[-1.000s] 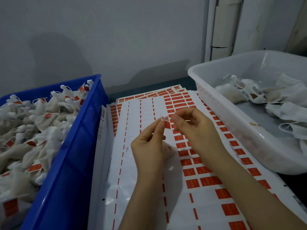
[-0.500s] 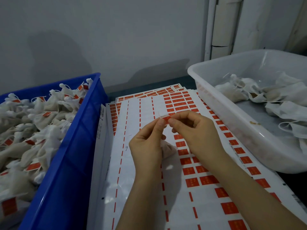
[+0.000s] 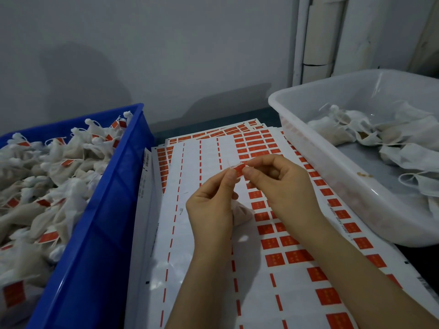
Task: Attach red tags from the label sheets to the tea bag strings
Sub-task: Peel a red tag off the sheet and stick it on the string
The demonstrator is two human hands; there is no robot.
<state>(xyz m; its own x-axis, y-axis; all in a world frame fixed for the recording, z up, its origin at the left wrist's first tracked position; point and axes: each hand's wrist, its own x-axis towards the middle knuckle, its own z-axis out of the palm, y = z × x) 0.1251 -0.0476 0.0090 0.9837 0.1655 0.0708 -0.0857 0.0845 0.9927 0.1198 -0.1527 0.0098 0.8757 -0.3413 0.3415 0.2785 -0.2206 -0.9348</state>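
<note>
A small red tag is pinched between the fingertips of my left hand and my right hand, held above the label sheets. A thin white string sticks up from the tag's left end. My left hand also holds a white tea bag, which hangs below its palm and is partly hidden by it. The sheets carry rows of red tags on the right and stripped white columns on the left.
A blue bin on the left is heaped with tea bags that bear red tags. A white translucent tub on the right holds untagged tea bags. A grey wall and a white pipe stand behind.
The tag, held white side up a second ago, now shows red and is folded between both hands' fingertips. The hands have stayed in nearly the same spot.
</note>
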